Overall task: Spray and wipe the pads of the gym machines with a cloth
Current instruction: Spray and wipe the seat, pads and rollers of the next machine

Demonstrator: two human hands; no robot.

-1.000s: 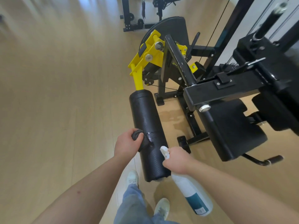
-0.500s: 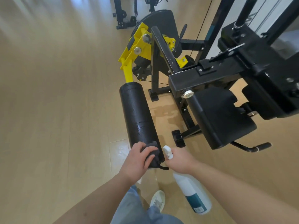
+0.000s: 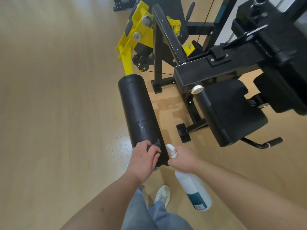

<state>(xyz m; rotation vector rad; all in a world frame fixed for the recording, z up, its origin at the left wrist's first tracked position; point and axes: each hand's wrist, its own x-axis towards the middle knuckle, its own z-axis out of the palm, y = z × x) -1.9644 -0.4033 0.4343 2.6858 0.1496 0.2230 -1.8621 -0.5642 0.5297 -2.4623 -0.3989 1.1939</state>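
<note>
The black roller pad [image 3: 137,110] lay at the centre of the frame, running from the yellow lever arm [image 3: 131,44] in the upper middle down towards the lower centre. A wet sheen was noted at its midpoint seam. A dark cloth [image 3: 155,146] sat on the pad's lower end. The left hand [image 3: 144,159] covered that cloth, fingers curled over it and pressing it against the pad surface.

Just to the right, the right hand [image 3: 183,159] was closed round the neck of a white spray bottle [image 3: 193,191]. The nozzle stood beside the pad's end and the body hung down towards the lower right. Whether a finger lay on the trigger could not be determined.

Right of centre, the black seat pad [image 3: 232,110] was mounted under the black machine frame [image 3: 216,72], well apart from both hands. A damp patch showed on the wooden floor [image 3: 49,97] left of the pad's lower end. A white shoe [image 3: 163,194] and blue jeans [image 3: 146,213] occupied the bottom centre.
</note>
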